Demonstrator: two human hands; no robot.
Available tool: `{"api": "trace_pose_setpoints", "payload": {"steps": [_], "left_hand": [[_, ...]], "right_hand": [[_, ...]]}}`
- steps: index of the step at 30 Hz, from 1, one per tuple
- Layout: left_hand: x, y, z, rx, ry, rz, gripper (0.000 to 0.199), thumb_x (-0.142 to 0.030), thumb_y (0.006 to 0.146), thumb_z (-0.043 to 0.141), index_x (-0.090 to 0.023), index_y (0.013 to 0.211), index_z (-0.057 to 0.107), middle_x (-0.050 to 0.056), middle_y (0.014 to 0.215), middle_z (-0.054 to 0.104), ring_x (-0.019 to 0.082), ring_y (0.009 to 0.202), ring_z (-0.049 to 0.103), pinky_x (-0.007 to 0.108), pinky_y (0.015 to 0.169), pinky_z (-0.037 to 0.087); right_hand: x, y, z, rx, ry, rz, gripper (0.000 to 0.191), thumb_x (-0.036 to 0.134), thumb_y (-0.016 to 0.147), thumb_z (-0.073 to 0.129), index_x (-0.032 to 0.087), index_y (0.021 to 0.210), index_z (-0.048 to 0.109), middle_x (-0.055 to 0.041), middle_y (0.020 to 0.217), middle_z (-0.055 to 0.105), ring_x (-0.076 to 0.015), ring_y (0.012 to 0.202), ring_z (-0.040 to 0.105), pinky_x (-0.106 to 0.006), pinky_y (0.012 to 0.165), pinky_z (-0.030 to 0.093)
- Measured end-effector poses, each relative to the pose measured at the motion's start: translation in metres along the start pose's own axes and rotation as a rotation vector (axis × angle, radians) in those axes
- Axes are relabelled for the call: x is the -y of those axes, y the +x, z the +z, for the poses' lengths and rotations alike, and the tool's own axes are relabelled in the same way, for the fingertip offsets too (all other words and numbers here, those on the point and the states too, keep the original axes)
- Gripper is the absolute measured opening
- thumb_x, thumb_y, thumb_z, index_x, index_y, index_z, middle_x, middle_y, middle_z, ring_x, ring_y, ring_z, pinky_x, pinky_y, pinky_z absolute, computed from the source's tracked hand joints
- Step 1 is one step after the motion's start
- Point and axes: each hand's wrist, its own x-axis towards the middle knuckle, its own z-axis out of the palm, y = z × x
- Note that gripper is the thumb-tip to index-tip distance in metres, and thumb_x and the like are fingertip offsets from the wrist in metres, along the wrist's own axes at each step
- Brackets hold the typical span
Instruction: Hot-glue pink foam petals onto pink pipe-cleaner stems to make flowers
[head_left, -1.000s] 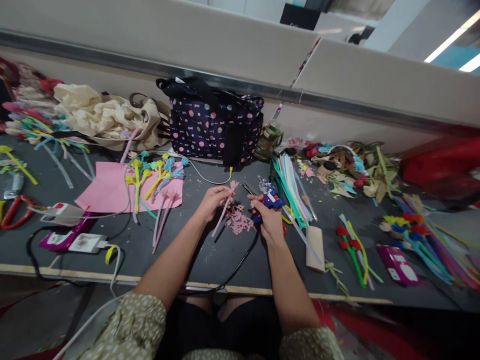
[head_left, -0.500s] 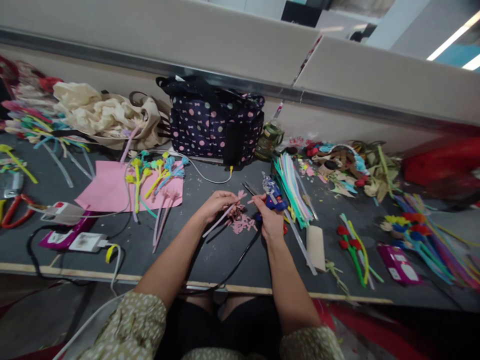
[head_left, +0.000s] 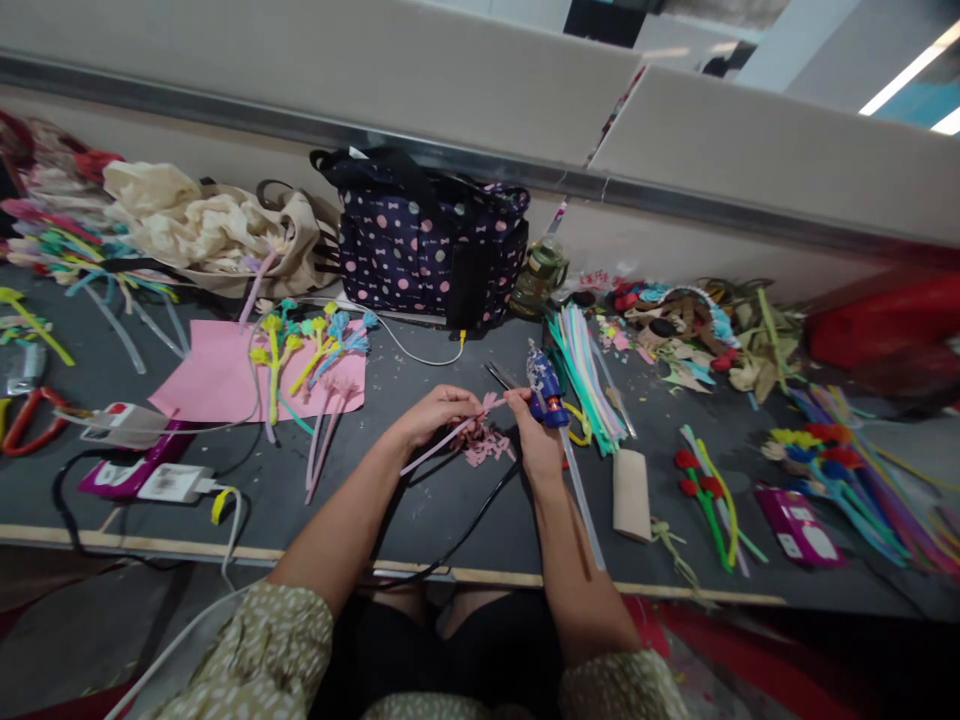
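Note:
Between its fingertips my left hand (head_left: 444, 412) pinches a pink pipe-cleaner stem (head_left: 433, 453) with small petals at its upper end. My right hand (head_left: 531, 428) meets it from the right, thumb and finger closed on a small pink strip (head_left: 501, 402) at the stem's tip. A blue glue gun (head_left: 547, 388) with a long clear glue stick is beside the right fingers; whether the hand also holds it is unclear. Under the hands lies a pile of pink cut pieces (head_left: 487, 447). Scissors (head_left: 499, 375) lie partly hidden behind the right hand.
A dotted dark bag (head_left: 412, 240) and green bottle (head_left: 541, 275) stand at the back. Left are pink paper (head_left: 217, 375), finished stems and chargers (head_left: 171, 484). Right are pipe cleaners (head_left: 585, 375), a cardboard roll (head_left: 631, 495) and flowers (head_left: 701, 490). A black cable runs near the front.
The two hands have come closer together, bringing the pink strip to the stem's tip. The glue gun has shifted, its glue stick now slanting over my right forearm.

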Motion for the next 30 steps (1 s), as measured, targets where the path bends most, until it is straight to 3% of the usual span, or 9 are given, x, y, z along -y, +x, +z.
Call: {"api": "trace_pose_setpoints", "payload": {"steps": [15, 30], "left_hand": [[0.0, -0.001, -0.001, 0.008, 0.037, 0.007, 0.024, -0.035, 0.067, 0.073, -0.012, 0.072, 0.067, 0.004, 0.058, 0.063, 0.011, 0.042, 0.054, 0.02, 0.042, 0.041], [0.001, 0.0, -0.001, 0.01, 0.04, 0.009, 0.024, -0.035, 0.069, 0.071, -0.011, 0.074, 0.066, 0.005, 0.061, 0.064, 0.012, 0.043, 0.055, 0.022, 0.043, 0.043]], "right_hand": [[0.014, -0.005, -0.001, 0.031, -0.125, -0.07, 0.023, 0.041, 0.078, 0.065, 0.018, 0.082, 0.065, -0.002, 0.082, 0.067, -0.0165, 0.077, 0.062, -0.033, 0.083, 0.047], [0.015, -0.01, -0.002, 0.055, -0.341, -0.266, 0.016, 0.037, 0.085, 0.059, 0.021, 0.085, 0.059, -0.0011, 0.081, 0.065, -0.017, 0.075, 0.06, -0.031, 0.076, 0.046]]}}
